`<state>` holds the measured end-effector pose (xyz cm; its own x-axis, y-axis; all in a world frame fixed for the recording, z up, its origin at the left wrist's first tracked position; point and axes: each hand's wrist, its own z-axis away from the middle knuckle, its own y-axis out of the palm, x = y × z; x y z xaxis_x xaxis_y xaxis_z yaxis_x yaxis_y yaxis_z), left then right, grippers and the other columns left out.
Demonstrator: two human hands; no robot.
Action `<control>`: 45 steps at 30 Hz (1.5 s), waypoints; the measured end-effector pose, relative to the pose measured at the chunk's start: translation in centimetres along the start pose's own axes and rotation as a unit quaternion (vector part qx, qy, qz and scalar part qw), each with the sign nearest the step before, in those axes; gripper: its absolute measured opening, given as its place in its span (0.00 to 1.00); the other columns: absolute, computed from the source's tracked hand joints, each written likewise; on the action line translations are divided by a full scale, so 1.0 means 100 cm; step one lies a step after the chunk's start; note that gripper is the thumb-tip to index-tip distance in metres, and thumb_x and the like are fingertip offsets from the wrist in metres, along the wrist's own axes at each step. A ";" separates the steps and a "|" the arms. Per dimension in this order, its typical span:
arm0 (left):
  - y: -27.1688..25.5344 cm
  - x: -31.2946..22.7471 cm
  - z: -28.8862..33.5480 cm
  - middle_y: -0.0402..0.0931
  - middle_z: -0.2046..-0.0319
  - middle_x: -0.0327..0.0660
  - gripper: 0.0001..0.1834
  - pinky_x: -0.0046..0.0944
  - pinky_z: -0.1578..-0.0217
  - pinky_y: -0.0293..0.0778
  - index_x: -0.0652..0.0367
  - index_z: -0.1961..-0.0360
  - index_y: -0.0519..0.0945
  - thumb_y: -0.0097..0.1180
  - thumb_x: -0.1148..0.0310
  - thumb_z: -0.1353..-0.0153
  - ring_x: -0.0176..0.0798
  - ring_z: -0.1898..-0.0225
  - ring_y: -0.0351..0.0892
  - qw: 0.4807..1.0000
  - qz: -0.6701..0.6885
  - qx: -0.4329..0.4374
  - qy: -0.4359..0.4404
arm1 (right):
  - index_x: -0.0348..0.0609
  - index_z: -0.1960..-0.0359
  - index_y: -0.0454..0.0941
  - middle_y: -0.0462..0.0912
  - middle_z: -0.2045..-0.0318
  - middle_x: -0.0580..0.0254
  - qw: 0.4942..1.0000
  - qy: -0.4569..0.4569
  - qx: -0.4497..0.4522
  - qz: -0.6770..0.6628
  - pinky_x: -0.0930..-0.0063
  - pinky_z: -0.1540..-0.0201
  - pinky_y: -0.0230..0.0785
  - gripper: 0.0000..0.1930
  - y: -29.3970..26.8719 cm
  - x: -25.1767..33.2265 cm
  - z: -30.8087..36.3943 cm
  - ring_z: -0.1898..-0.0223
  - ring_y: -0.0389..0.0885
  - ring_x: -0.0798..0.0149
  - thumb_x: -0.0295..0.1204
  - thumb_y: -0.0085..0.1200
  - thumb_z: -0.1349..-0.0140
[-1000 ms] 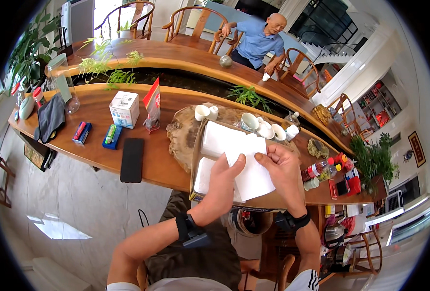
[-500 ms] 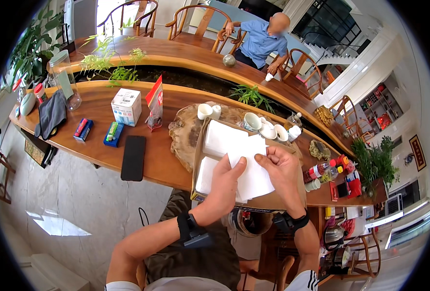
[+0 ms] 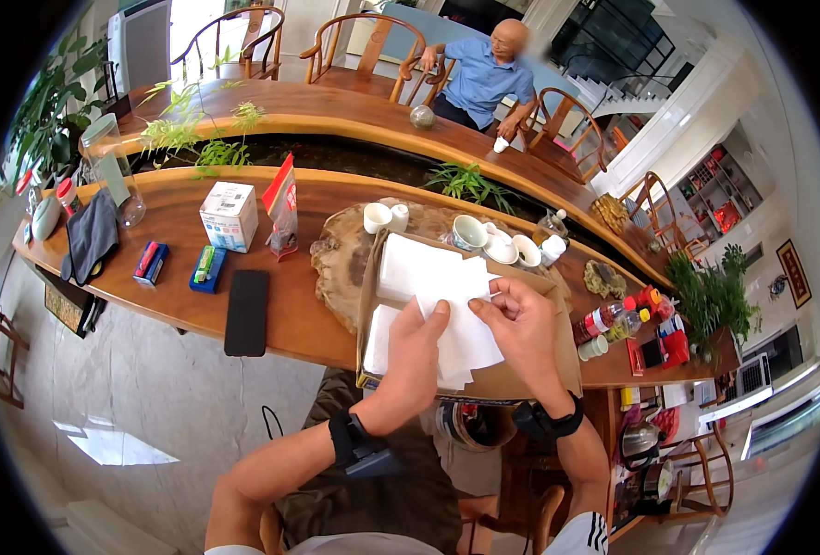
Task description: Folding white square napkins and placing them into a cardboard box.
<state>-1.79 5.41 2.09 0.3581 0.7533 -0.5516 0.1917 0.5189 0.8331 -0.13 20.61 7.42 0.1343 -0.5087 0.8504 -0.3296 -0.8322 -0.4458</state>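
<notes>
Between my two hands are thin white paper sheets [image 3: 470, 333], slightly fanned out and overlapping. My left hand [image 3: 408, 361] grips their left side, thumb on top. At the upper right edge, my right hand [image 3: 525, 331] pinches them between thumb and fingers. Beneath is an open shallow cardboard box [image 3: 541, 365] at the table's near edge. A white paper stack [image 3: 408, 261] lies in its far left part, and another white stack [image 3: 378, 335] is partly covered by my left hand. How many sheets I hold cannot be made out.
White cups [image 3: 469, 233] stand on a wooden slab [image 3: 336, 250] behind the box. Left on the table [image 3: 313, 324] are a black phone [image 3: 246, 313], small blue boxes [image 3: 208, 268], a white carton [image 3: 229, 216] and a red-topped bag [image 3: 282, 208]. Bottles [image 3: 604, 322] stand right. A person [image 3: 484, 79] sits opposite.
The scene has shifted slightly left in the picture. Both hands still grip the paper, whose lower edges now look a little more spread.
</notes>
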 end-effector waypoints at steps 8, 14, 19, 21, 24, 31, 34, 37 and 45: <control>0.001 -0.013 -0.003 0.85 0.47 0.45 0.16 0.43 0.47 0.83 0.65 0.39 0.77 0.48 0.68 0.19 0.40 0.49 0.87 1.000 0.004 -0.002 -0.009 | 0.31 0.53 0.84 0.89 0.66 0.60 0.992 -0.010 0.042 0.122 0.78 0.64 0.78 0.15 -0.030 -0.007 -0.002 0.67 0.83 0.75 0.25 0.70 0.38; 0.008 -0.020 -0.002 0.83 0.45 0.46 0.17 0.44 0.44 0.82 0.66 0.38 0.75 0.49 0.67 0.19 0.41 0.47 0.86 1.000 -0.017 0.008 -0.024 | 0.28 0.42 0.80 0.89 0.55 0.57 0.993 0.057 0.069 -0.072 0.74 0.55 0.79 0.23 -0.037 -0.006 -0.001 0.55 0.86 0.70 0.27 0.70 0.37; 0.009 -0.019 -0.002 0.83 0.46 0.47 0.18 0.44 0.47 0.83 0.66 0.36 0.74 0.46 0.68 0.19 0.42 0.48 0.86 0.999 -0.034 0.013 -0.019 | 0.27 0.41 0.79 0.90 0.61 0.57 0.979 0.103 0.155 -0.078 0.72 0.55 0.78 0.27 -0.033 -0.006 -0.001 0.60 0.87 0.70 0.29 0.72 0.39; 0.010 -0.017 -0.005 0.83 0.46 0.46 0.18 0.44 0.46 0.83 0.65 0.35 0.74 0.46 0.68 0.19 0.42 0.48 0.86 0.999 -0.026 0.016 -0.020 | 0.28 0.44 0.81 0.90 0.64 0.61 0.979 0.115 0.161 -0.057 0.75 0.59 0.75 0.23 -0.035 -0.011 -0.002 0.63 0.86 0.72 0.27 0.72 0.39; 0.011 -0.021 -0.006 0.82 0.44 0.46 0.19 0.46 0.44 0.82 0.65 0.35 0.74 0.48 0.67 0.20 0.42 0.46 0.85 1.000 -0.005 0.012 -0.018 | 0.29 0.48 0.82 0.89 0.67 0.63 0.971 0.126 0.174 -0.103 0.78 0.62 0.73 0.20 -0.034 -0.006 -0.002 0.66 0.84 0.75 0.25 0.72 0.40; 0.004 -0.019 -0.010 0.78 0.37 0.46 0.27 0.53 0.33 0.76 0.63 0.29 0.68 0.53 0.59 0.21 0.48 0.36 0.79 0.995 0.005 0.051 -0.086 | 0.29 0.51 0.84 0.90 0.64 0.60 0.952 0.145 0.196 -0.184 0.80 0.61 0.76 0.17 -0.044 -0.020 -0.009 0.64 0.86 0.74 0.21 0.71 0.40; 0.007 -0.020 -0.006 0.76 0.35 0.47 0.30 0.55 0.32 0.74 0.63 0.28 0.66 0.54 0.57 0.22 0.49 0.34 0.78 0.992 0.034 0.064 -0.102 | 0.29 0.51 0.84 0.91 0.63 0.58 0.926 0.173 0.218 -0.253 0.79 0.61 0.77 0.16 -0.047 -0.017 -0.008 0.63 0.87 0.72 0.20 0.70 0.40; 0.007 -0.020 -0.005 0.76 0.35 0.47 0.31 0.56 0.32 0.74 0.63 0.27 0.65 0.54 0.56 0.22 0.49 0.34 0.77 0.993 0.028 0.062 -0.101 | 0.29 0.52 0.84 0.90 0.62 0.58 0.936 0.152 0.203 -0.244 0.80 0.61 0.77 0.15 -0.040 -0.015 -0.007 0.64 0.87 0.73 0.21 0.70 0.40; 0.016 -0.022 -0.004 0.82 0.42 0.46 0.19 0.48 0.38 0.79 0.65 0.35 0.74 0.51 0.66 0.20 0.44 0.42 0.83 0.997 -0.008 0.035 -0.073 | 0.30 0.56 0.85 0.89 0.68 0.62 0.971 0.118 0.192 -0.080 0.77 0.70 0.78 0.11 -0.039 -0.001 -0.006 0.70 0.85 0.74 0.25 0.68 0.36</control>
<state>-2.62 4.75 4.67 0.4833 0.6751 -0.5574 0.2605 0.4970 0.8277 0.56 24.02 9.21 -0.0774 -0.3389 0.9376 0.0566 -0.9404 -0.3353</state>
